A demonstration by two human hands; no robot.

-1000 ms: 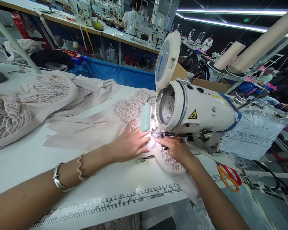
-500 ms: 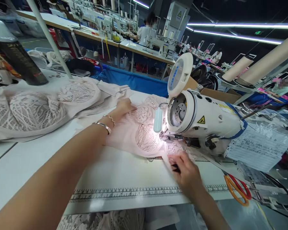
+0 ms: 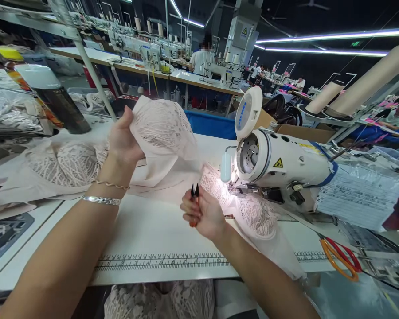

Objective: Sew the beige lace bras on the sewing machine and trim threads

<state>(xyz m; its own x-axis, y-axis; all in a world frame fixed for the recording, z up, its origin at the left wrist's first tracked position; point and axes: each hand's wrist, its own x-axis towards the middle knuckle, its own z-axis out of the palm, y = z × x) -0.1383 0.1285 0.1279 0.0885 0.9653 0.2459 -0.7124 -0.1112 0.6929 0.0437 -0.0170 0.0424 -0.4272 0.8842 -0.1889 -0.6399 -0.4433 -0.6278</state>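
My left hand [image 3: 124, 139] is closed on a pale pink lace bra [image 3: 162, 122], raising one cup off the table. In my right hand [image 3: 206, 212] is a pair of thread snips [image 3: 194, 199], dark blades pointing up. Another lace cup [image 3: 257, 215] lies to the right, by the needle area of the white sewing machine [image 3: 286, 159], whose lamp lights the lace. Whether it belongs to the same bra I cannot tell. A second lace bra [image 3: 66, 164] lies on the table behind my left forearm.
Orange-handled scissors [image 3: 339, 261] lie at the table's right edge. A printed ruler [image 3: 153, 261] runs along the front. Spray cans [image 3: 63, 99] stand at the left beside a pole [image 3: 93, 75]. A handwritten sheet [image 3: 359, 192] hangs at the machine. More lace cups [image 3: 159, 301] are below the table edge.
My left hand has moved left and up, lifting a cup. My right hand has moved left and up from in front of the needle, and the snips now show clearly. The view has shifted.
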